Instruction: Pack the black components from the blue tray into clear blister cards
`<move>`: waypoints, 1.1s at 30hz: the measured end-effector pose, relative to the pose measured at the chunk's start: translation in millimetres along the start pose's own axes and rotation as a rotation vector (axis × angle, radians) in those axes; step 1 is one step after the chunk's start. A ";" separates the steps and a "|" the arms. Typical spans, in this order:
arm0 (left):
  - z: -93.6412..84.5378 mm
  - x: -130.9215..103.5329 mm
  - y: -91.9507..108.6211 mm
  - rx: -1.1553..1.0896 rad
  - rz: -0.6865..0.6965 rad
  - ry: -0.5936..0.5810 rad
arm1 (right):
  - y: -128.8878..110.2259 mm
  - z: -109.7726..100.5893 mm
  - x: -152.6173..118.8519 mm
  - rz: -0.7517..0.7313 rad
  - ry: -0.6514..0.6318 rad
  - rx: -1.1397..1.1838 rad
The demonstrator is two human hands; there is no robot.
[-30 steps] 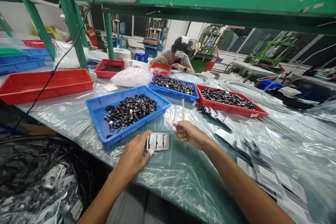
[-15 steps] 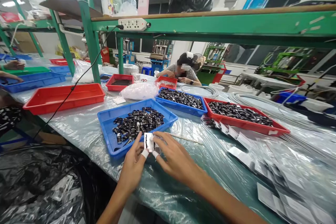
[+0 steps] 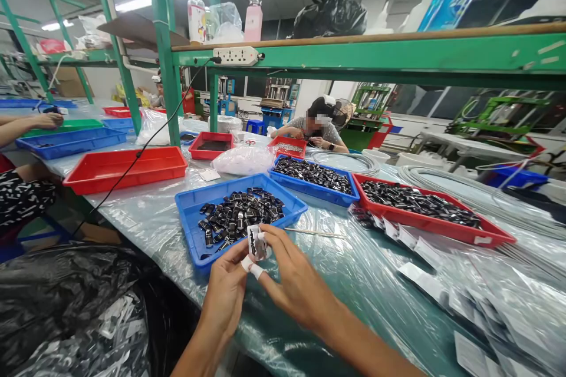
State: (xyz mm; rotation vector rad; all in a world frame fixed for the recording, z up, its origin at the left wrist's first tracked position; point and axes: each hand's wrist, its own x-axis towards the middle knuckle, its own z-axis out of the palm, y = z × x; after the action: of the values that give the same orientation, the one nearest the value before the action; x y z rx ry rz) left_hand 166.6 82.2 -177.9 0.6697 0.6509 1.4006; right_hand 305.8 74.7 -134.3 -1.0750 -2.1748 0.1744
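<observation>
At the lower middle of the frame, the left hand (image 3: 227, 291) and right hand (image 3: 294, 283) both pinch a small white card (image 3: 255, 243), just beside the blue tray (image 3: 190, 212).

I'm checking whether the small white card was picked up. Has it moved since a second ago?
Yes. The white card lay flat on the plastic-covered table beside the blue tray; now both hands hold it upright above the tray's near edge.
</observation>
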 end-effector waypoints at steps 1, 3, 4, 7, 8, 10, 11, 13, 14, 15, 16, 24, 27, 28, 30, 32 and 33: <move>0.0 1.0 -0.6 0.018 0.028 0.004 | 0.8 0.4 2.6 0.037 0.006 0.089; -0.1 3.6 0.4 0.070 0.095 0.012 | 3.3 -0.5 9.8 0.109 0.010 0.266; -0.1 5.2 2.4 0.104 0.131 0.017 | 4.9 -1.6 14.0 0.128 0.009 0.337; 0.1 11.7 14.8 0.220 0.229 0.042 | 9.3 -2.8 28.5 0.093 0.020 0.433; 0.1 14.7 20.2 0.263 0.261 0.048 | 10.6 -1.3 33.9 0.061 0.031 0.427; -0.3 22.4 30.7 0.347 0.332 0.057 | 13.1 5.6 45.6 0.014 0.058 0.386; -1.1 27.4 35.3 0.393 0.368 0.060 | 14.7 10.5 52.2 0.011 0.070 0.356; -4.3 39.4 42.9 0.502 0.451 0.086 | 19.3 20.9 66.5 0.029 0.083 0.284; -7.1 46.4 46.3 0.570 0.499 0.111 | 22.7 25.3 73.8 0.042 0.083 0.245; -10.7 53.7 49.9 0.638 0.547 0.141 | 27.1 28.5 80.9 0.056 0.085 0.210; -14.9 60.9 54.0 0.698 0.591 0.177 | 32.2 30.3 87.2 0.071 0.089 0.179; -35.2 84.3 83.8 0.484 0.411 0.222 | 59.4 24.0 94.2 0.025 0.036 -0.030; -27.7 75.8 78.9 0.263 0.285 0.102 | 47.9 27.3 89.8 -0.114 0.075 0.008; -25.4 72.8 76.0 0.205 0.270 0.079 | 43.7 28.2 89.1 -0.141 0.093 0.005; -22.8 67.7 70.6 0.137 0.268 0.045 | 37.2 28.5 88.4 -0.181 0.117 -0.028; -22.5 64.7 66.8 0.149 0.257 0.005 | 34.4 27.3 88.1 -0.221 0.119 -0.067; -23.0 64.1 65.7 0.180 0.244 -0.017 | 34.1 26.6 88.0 -0.244 0.112 -0.083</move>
State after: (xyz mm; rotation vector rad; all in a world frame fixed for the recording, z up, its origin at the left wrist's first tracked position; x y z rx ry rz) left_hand 110.3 150.6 -144.6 0.9274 0.7050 1.5700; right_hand 274.4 166.7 -121.6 -0.8328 -2.2049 -0.0848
